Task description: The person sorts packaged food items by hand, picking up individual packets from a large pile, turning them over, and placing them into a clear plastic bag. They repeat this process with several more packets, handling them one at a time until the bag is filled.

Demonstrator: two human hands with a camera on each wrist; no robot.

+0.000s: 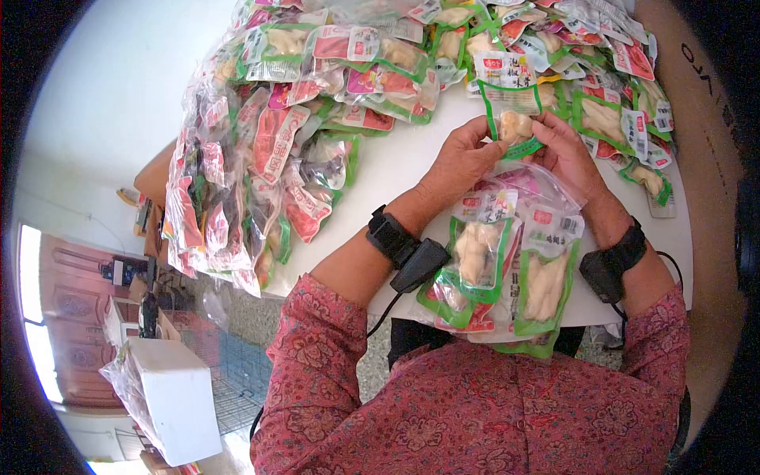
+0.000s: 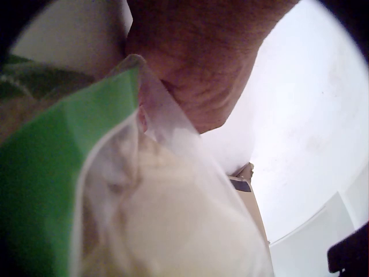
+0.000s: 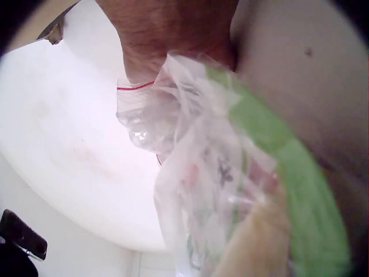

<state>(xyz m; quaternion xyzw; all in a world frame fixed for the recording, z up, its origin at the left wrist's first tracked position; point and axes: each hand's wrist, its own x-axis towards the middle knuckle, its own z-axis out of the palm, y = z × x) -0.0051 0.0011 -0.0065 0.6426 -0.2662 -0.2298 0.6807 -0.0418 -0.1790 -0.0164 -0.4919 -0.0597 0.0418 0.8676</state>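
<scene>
In the head view, both hands pinch the lower end of a green-edged snack packet with pale food sealed inside. My left hand grips its left side, thumb on the front. On the opposite side, my right hand holds the packet's lower right edge. Just below the hands, a clear zip bag lies on the table edge with several similar packets in and on it. Close to the camera in the right wrist view, clear plastic with a red zip line shows; fingers are hidden in both wrist views.
A large heap of packets covers the left and back of the white table. Another pile lies at the right. Brown cardboard borders the right side. A white box stands at lower left on the floor side.
</scene>
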